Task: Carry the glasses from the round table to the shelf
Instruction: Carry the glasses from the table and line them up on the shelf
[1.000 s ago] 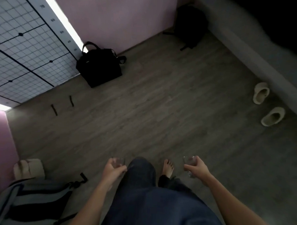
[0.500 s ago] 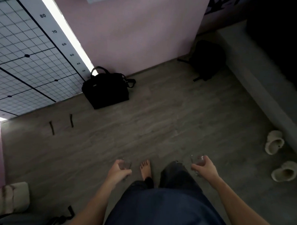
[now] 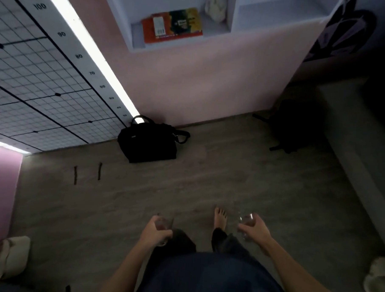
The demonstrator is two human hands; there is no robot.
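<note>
Up top the white shelf (image 3: 192, 44) swings into view, unseen half a second back, an orange book (image 3: 172, 24) lying in its left compartment. The black bag (image 3: 147, 144) has slid lower in the frame. The left hand (image 3: 156, 229) is wrapped round the left glass (image 3: 163, 223), fingers curled about its side, low by the thigh. The right hand (image 3: 256, 230) clasps the right glass (image 3: 246, 220), just beside the bare foot (image 3: 220, 217). Both glasses are dim and blurred; they look upright, though it's hard to be sure. A pale slipper (image 3: 377, 279) is cut off at the right edge.
</note>
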